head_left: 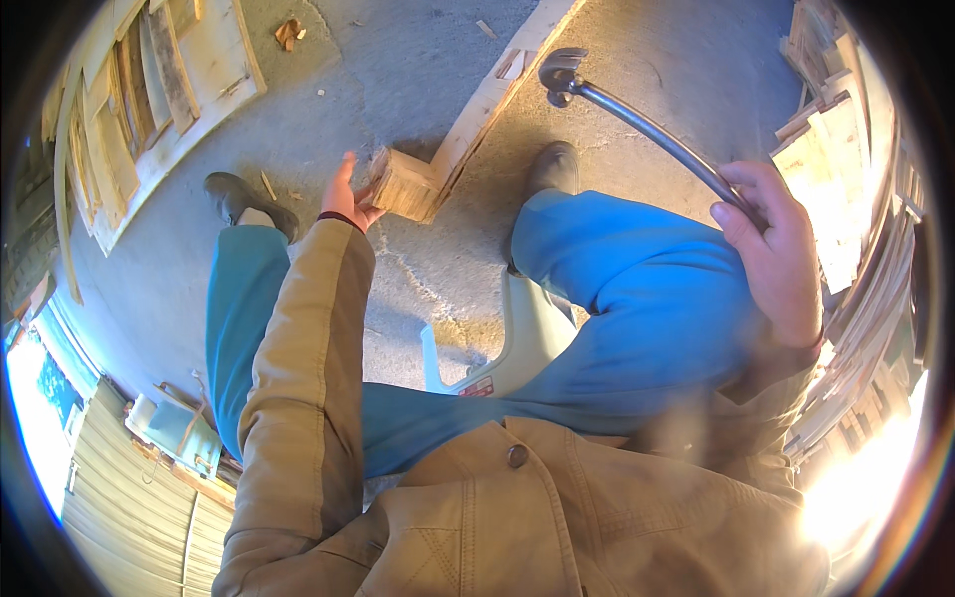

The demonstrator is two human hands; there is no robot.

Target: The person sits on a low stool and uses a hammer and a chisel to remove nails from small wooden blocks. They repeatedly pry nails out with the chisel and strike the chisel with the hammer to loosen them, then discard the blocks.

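My right hand point(771, 239) is wrapped round the handle of a claw hammer point(652, 132), raised above my right thigh with its metal head pointing up and to the left. A wooden block point(406, 182) sits at the near end of a long wooden board point(487, 104), which runs away toward the top of the view. My left hand point(350, 195) is at the block's left side, thumb or finger stretched up and the others against its edge. How firmly it grips is partly hidden.
Wood pieces lie on a pale panel point(169, 90) at the far left. Stacks of split wood point(836, 169) line the right side. I sit on a light plastic stool point(522, 338). Scraps, including a brown one point(289, 35), lie on the concrete floor point(398, 70).
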